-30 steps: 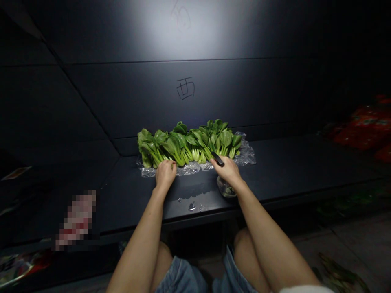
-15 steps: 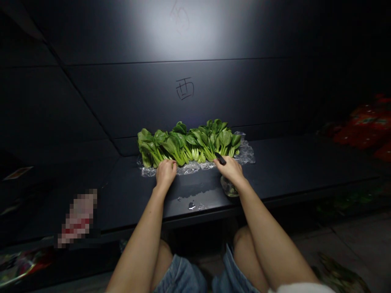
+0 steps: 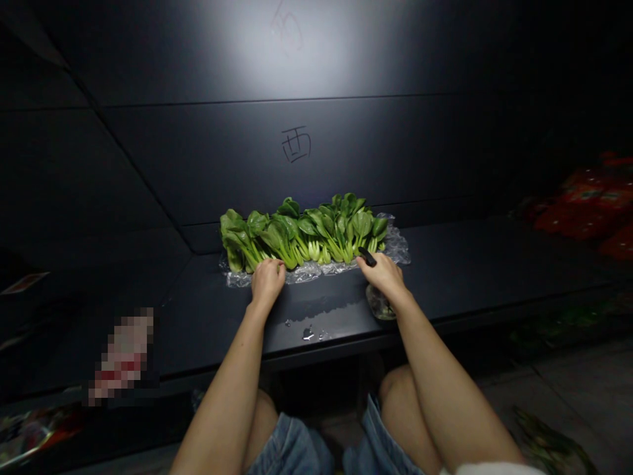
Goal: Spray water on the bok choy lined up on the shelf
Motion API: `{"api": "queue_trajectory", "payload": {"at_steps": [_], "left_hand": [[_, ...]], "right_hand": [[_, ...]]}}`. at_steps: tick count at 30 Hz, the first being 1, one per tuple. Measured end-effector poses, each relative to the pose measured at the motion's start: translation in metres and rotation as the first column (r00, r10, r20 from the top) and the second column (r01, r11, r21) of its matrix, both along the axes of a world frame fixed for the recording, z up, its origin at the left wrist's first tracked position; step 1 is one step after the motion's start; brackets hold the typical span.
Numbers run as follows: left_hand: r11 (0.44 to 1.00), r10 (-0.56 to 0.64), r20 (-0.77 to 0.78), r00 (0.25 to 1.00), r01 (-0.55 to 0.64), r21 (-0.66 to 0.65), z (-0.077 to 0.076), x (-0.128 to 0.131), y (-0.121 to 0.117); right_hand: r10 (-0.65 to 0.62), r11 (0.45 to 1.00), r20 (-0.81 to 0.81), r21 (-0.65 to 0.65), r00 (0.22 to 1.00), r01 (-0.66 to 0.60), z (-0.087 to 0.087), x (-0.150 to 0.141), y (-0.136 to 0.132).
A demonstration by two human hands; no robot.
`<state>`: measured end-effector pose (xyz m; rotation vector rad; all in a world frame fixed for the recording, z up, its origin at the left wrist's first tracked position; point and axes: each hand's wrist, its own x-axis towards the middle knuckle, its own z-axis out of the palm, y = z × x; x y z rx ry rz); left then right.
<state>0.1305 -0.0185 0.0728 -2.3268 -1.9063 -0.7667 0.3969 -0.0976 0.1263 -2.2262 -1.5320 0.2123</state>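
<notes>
Leafy bok choy (image 3: 301, 227) lies in a row on crumpled clear plastic film (image 3: 398, 244), leaves toward the back panel and pale stalks toward me. My left hand (image 3: 268, 282) is closed at the left front edge of the film, against the stalks; whatever its curled fingers hold is hidden. At the right front of the row, my right hand (image 3: 386, 274) is wrapped round what looks like a spray bottle. The bottle's black head (image 3: 366, 256) pokes out above the fingers, and its clear rounded body (image 3: 380, 305) hangs below, partly behind the wrist.
Water drops (image 3: 308, 333) wet the dark shelf (image 3: 465, 270) near its front edge. A dark back panel (image 3: 237, 158) with a handwritten mark rises behind. Red packages (image 3: 586, 204) are piled at far right. A blurred-out pinkish item (image 3: 123, 356) lies at left.
My right hand has shifted a little to the right along the row with the spray bottle. My left hand stays in place by the stalks. The view has moved slightly.
</notes>
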Motion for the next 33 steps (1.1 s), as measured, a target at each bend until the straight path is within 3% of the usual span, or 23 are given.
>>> {"api": "queue_trajectory", "payload": {"at_steps": [18,25,33], "left_hand": [[1.0,-0.014,0.013,1.0,0.014,0.002,0.001,0.0,-0.001],[1.0,-0.021,0.007,1.0,0.021,0.007,0.0,0.001,-0.001],[1.0,-0.018,0.023,1.0,0.017,0.008,-0.001,-0.001,0.0]], "right_hand": [[-0.146,0.989,-0.053,-0.025,0.988,0.145,0.007,0.013,-0.001],[-0.075,0.987,-0.109,0.135,0.991,0.09,0.009,0.007,0.0],[0.023,0.938,-0.166,0.346,0.986,0.037,0.004,-0.003,0.007]]}}
